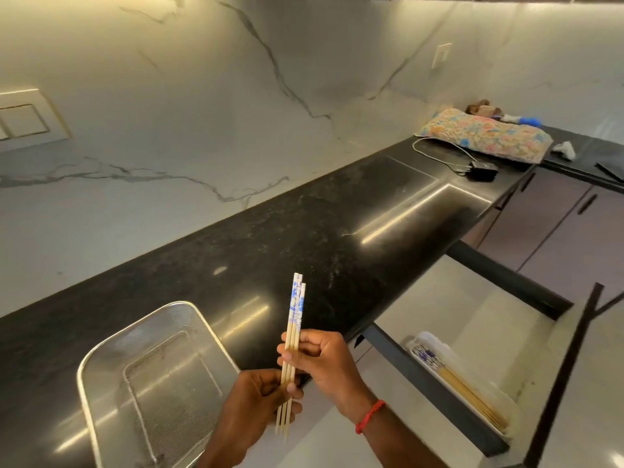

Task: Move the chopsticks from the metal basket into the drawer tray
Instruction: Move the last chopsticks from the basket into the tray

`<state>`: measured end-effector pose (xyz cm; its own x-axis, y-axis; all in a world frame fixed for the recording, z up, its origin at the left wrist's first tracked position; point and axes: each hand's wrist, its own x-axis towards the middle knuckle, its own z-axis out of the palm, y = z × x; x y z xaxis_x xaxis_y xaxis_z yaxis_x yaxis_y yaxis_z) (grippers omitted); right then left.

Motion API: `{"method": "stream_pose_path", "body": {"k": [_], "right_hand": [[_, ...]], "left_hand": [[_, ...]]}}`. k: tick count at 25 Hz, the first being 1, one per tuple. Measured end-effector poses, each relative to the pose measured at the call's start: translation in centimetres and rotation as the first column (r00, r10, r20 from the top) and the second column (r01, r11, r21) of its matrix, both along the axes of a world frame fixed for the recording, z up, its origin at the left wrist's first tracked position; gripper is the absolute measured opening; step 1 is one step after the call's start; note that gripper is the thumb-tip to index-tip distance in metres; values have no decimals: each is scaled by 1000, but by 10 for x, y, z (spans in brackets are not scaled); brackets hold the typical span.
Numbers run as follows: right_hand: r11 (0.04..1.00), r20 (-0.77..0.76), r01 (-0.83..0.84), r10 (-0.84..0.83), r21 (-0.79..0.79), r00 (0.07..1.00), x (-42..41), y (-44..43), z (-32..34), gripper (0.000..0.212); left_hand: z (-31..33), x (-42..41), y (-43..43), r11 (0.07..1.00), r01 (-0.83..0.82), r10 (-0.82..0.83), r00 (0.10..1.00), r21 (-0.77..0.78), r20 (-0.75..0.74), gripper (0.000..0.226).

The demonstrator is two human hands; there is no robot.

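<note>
- Fingers (312,341) of the right hand (324,361) are curled and pinch the chopsticks (294,315) at mid-length, the thumb pressed against the near side.
- The left hand (255,398) sits lower and grips the same bundle near the thin tips, its fingers curled round it; the tips stick out below the hand.
- The two hands are close together, one above the other along the sticks, in front of the counter (304,231) edge.
- The right wrist wears a red thread (370,417); both forearms enter from the bottom of the view.
- The chopsticks are held in the air as a tight, near-upright bundle with the blue-patterned thick ends on top — between the basket and the drawer, touching neither.
- The basket (108,376), a metal mesh one, stands on the counter to the left of the hands; its bottom shows bare mesh.
- The drawer (472,305) is pulled out on the right, below counter level.
- A white tray (449,352) lies along the drawer's near side — in it other chopsticks (469,390) lie flat and side by side, patterned ends toward the counter.
- At the counter's far end rest a floral pouch (486,135) and, just in front of it, a cable (439,157) running to a small black block.
</note>
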<state>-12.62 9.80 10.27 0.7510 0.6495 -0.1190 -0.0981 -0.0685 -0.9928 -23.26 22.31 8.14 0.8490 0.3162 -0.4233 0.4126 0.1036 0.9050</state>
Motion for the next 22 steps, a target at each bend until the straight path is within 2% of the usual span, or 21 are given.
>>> {"method": "stream_pose_path", "body": {"k": [9, 12, 13, 15, 17, 19, 22], "right_hand": [[994, 27, 95, -93, -58, 995, 54, -85, -9, 24], [988, 45, 139, -136, -65, 990, 69, -115, -15, 22], [985, 44, 157, -154, -74, 987, 78, -128, -17, 23], [978, 60, 189, -184, -92, 981, 97, -153, -21, 16], [960, 114, 239, -224, -144, 968, 119, -180, -24, 9], [935, 195, 288, -249, -207, 949, 141, -208, -27, 8], [892, 351, 320, -203, -318, 914, 168, -245, -36, 8]], "left_hand": [[1, 63, -86, 986, 96, -89, 995, 140, -51, 20], [-1, 83, -114, 973, 129, -114, 989, 191, -91, 13], [-1, 90, -123, 973, 142, -122, 986, 182, -114, 9], [1, 100, -135, 986, 113, -96, 986, 121, -137, 16], [3, 107, -138, 990, 54, -40, 993, 132, -108, 23], [8, 113, -142, 986, 12, -2, 998, 165, -61, 20], [8, 123, -151, 986, -32, 40, 998, 162, -44, 19]]}}
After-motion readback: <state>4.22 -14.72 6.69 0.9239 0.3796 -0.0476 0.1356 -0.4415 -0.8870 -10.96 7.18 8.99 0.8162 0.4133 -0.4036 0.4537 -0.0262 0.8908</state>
